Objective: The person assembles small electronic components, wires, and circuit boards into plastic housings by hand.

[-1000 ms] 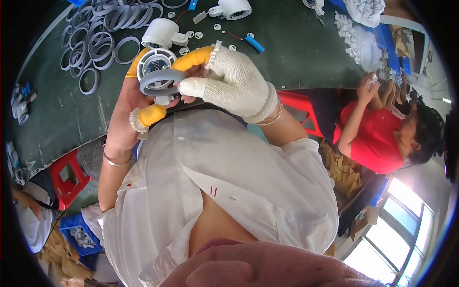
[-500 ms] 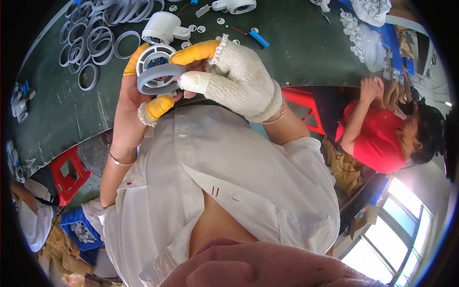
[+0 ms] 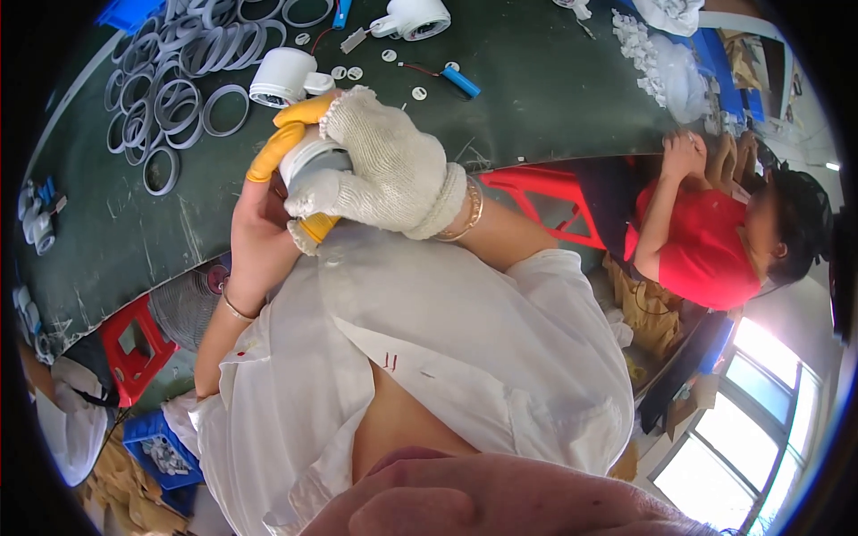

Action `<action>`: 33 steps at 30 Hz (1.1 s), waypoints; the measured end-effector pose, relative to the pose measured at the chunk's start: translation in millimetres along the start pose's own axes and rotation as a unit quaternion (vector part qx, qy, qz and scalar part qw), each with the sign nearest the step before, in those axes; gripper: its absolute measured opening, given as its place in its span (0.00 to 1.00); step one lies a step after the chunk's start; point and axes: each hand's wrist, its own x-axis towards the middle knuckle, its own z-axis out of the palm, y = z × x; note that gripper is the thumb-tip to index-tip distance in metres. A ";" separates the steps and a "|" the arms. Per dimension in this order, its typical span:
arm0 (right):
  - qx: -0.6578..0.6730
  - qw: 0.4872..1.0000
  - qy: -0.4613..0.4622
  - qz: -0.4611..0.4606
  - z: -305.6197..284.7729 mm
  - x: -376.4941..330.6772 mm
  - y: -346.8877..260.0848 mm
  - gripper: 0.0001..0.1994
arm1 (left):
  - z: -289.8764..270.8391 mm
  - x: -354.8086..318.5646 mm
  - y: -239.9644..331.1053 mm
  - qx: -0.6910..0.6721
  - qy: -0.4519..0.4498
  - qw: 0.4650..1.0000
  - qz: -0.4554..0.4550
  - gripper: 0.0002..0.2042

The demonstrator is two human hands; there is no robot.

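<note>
My left hand [image 3: 259, 228], with yellow covers on its thumb and a fingertip, grips a round white housing [image 3: 302, 154] from the left. Over the housing's right side closes my right hand [image 3: 384, 165], in a cream knitted glove with yellow fingertips. A grey ring [image 3: 329, 164] sits on the housing between the hands, partly hidden by the glove. Just beyond them on the dark green table [image 3: 554, 107] lies another white housing [image 3: 282, 76]. Loose grey rings [image 3: 226, 111] are heaped to its left.
A blue cylindrical battery [image 3: 461, 82] with a wire, small white discs [image 3: 419, 93] and a further white housing [image 3: 418, 18] lie on the table. Bagged white parts [image 3: 675, 76] are far right. A person in red [image 3: 702, 246] sits right; a blue crate [image 3: 161, 447] stands lower left.
The housing has been turned, so its open inside no longer faces me. My right hand has moved left and wrapped over it and the ring; both hands sit slightly lower.
</note>
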 end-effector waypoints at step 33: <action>0.190 0.974 0.018 0.124 -18.7 -9.0 -3.2 0.15 | -6.0 1.5 8.1 -0.169 0.071 0.979 -0.090 0.43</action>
